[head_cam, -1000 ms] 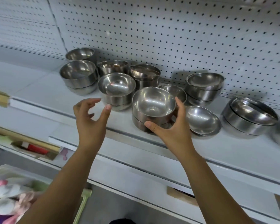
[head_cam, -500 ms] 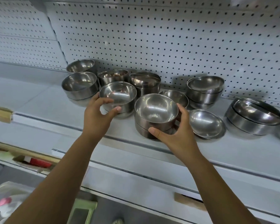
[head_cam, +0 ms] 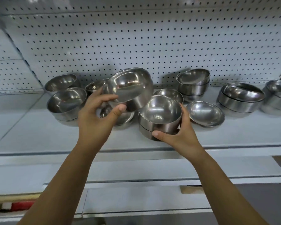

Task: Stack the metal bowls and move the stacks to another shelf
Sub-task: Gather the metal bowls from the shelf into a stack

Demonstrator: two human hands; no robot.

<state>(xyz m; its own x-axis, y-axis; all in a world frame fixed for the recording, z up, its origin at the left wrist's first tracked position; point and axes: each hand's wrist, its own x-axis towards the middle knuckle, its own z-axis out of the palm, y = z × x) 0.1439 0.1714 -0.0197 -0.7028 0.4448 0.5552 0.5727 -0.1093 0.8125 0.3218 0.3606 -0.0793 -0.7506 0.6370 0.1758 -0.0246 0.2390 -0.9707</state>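
Observation:
Several metal bowls stand on a white shelf point(head_cam: 39, 137) in front of a pegboard wall. My left hand point(head_cam: 96, 114) grips one metal bowl point(head_cam: 131, 88) by its rim and holds it tilted in the air above the bowl it came off point(head_cam: 120, 117). My right hand point(head_cam: 180, 135) wraps around a two-bowl stack point(head_cam: 159, 116) standing on the shelf just right of the lifted bowl. More stacks sit at the left point(head_cam: 66, 103) and back right point(head_cam: 193, 82). A single shallow bowl point(head_cam: 204, 113) lies right of my right hand.
Two wider bowl stacks point(head_cam: 240, 98) stand at the far right of the shelf. Lower white shelf edges point(head_cam: 136, 179) run below my arms. A red and white item point(head_cam: 18, 205) lies at the bottom left.
My left hand closed on the top bowl of the middle-left stack and lifted it up and to the right, tilted. My right hand stayed on the two-bowl stack.

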